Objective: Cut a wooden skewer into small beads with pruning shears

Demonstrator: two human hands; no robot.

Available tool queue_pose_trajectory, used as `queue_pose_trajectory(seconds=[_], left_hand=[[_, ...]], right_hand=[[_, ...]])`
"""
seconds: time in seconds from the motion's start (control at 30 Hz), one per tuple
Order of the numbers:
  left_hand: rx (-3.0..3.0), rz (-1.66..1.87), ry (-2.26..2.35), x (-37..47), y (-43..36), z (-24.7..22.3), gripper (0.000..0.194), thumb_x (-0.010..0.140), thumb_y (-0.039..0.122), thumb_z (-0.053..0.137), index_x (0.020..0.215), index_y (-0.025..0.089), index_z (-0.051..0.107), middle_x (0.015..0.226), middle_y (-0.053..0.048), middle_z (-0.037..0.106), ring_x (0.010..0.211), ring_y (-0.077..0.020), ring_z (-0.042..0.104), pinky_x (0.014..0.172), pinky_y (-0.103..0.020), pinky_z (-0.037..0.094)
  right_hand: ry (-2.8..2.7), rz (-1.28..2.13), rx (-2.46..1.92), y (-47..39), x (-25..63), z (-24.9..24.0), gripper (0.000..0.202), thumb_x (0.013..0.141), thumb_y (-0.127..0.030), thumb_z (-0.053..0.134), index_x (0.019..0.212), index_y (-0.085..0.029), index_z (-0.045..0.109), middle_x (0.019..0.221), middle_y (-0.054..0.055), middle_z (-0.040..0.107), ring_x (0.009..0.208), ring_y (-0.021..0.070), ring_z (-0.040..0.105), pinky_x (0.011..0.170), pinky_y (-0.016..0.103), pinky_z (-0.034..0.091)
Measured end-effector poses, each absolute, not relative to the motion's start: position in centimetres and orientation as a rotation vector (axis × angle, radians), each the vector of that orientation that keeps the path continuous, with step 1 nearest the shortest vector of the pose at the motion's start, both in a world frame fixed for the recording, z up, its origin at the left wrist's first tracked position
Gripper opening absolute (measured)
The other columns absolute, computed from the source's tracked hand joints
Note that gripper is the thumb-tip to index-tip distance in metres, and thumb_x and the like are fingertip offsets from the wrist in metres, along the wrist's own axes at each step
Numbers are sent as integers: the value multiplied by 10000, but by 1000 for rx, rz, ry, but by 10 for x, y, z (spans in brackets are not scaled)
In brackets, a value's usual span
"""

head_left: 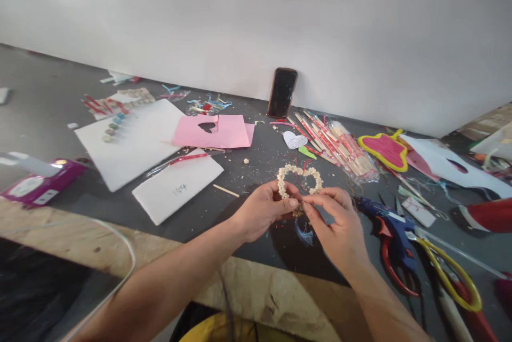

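A heart-shaped ornament [283, 174], made of small cream pieces, is held up between my two hands over the near edge of the dark table. My left hand [267, 208] is closed on its lower left side, thumb pressed toward the bottom tip. At the lower right of the heart, my right hand [334, 219] pinches close to the tip with thumb and forefinger; what lies exactly between those fingertips is hidden. Red thread shows inside the heart. A blue tassel [305, 235] hangs below the tip, between the hands.
Right of my hands lie a blue glue gun [394, 230], red-handled pliers [387, 256] and yellow-handled scissors [452, 272]. Bundled sticks [336, 144] and a leaning phone [282, 93] are behind. Pink card [224, 131], white boards [178, 187] and a purple power strip [46, 182] lie leftward.
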State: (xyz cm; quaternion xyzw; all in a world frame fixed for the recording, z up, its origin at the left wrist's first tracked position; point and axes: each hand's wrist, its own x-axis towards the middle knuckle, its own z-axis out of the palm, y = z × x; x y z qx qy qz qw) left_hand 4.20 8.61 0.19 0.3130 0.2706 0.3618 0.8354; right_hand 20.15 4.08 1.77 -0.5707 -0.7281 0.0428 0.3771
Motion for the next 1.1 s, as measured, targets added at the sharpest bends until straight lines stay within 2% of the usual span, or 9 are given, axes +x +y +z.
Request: queue_pose_trajectory(seconds=[0.2, 0.37, 0.47, 0.57, 0.67, 0.8, 1.0, 1.1], left_hand=[[705, 743, 579, 43, 86, 1, 313, 609, 194, 771, 859, 143, 590, 738, -2, 610, 644, -91, 577, 620, -206, 427], [702, 746, 589, 41, 87, 1, 321, 604, 183, 767, 863, 145, 581, 810, -12, 629, 667, -100, 595, 640, -226, 446], [701, 742, 614, 41, 87, 2, 322, 606, 175, 763, 867, 145, 576, 778, -5, 621, 643, -96, 593, 613, -218, 446], [684, 737, 641, 42, 86, 2, 327, 589, 178, 773, 849, 145, 578, 733, 6, 610, 614, -95, 590, 614, -228, 456], [638, 753, 641, 43, 87, 2, 339, 577, 172, 779, 844, 145, 574, 783, -10, 627, 656, -109, 604, 667, -262, 478], [608, 802, 679, 42, 89, 1, 331, 586, 155, 771, 847, 150, 567, 831, -26, 640, 718, -125, 617, 695, -270, 486], [567, 865, 672, 41, 91, 0, 309, 632, 151, 738, 875, 156, 547, 854, -25, 635, 722, -133, 632, 672, -252, 480], [552, 865, 647, 41, 90, 1, 289, 642, 134, 728, 864, 154, 543, 850, -22, 633, 689, -116, 624, 678, -255, 481]], right_hand=[[-1900, 22, -1440, 40, 202, 19, 98, 801, -219, 574, 872, -244, 636, 822, 33, 533, 805, 186, 521, 738, 347, 438], [-1910, 61, -1413, 40, 205, 19, 96, 803, -193, 575, 881, -229, 619, 853, 35, 563, 816, 177, 531, 751, 336, 448], [-1920, 81, -1393, 41, 205, 17, 112, 807, -188, 574, 898, -235, 622, 855, 35, 575, 815, 174, 539, 746, 331, 457], [-1910, 105, -1385, 41, 204, 16, 125, 817, -210, 562, 921, -246, 620, 868, 40, 588, 832, 179, 557, 754, 333, 466], [-1841, 161, -1453, 40, 202, 17, 138, 827, -264, 547, 959, -238, 575, 870, 41, 604, 785, 173, 571, 709, 310, 471], [-1792, 265, -1553, 36, 201, 17, 87, 850, -309, 503, 819, -230, 523, 750, 13, 595, 655, 142, 558, 635, 266, 455], [-1934, 135, -1511, 37, 195, 8, 268, 732, -405, 653, 849, -216, 503, 833, 47, 609, 772, 193, 582, 682, 306, 465], [-1970, 148, -1508, 40, 191, 2, 186, 764, -348, 629, 852, -218, 531, 799, 36, 622, 756, 183, 603, 670, 290, 468]])
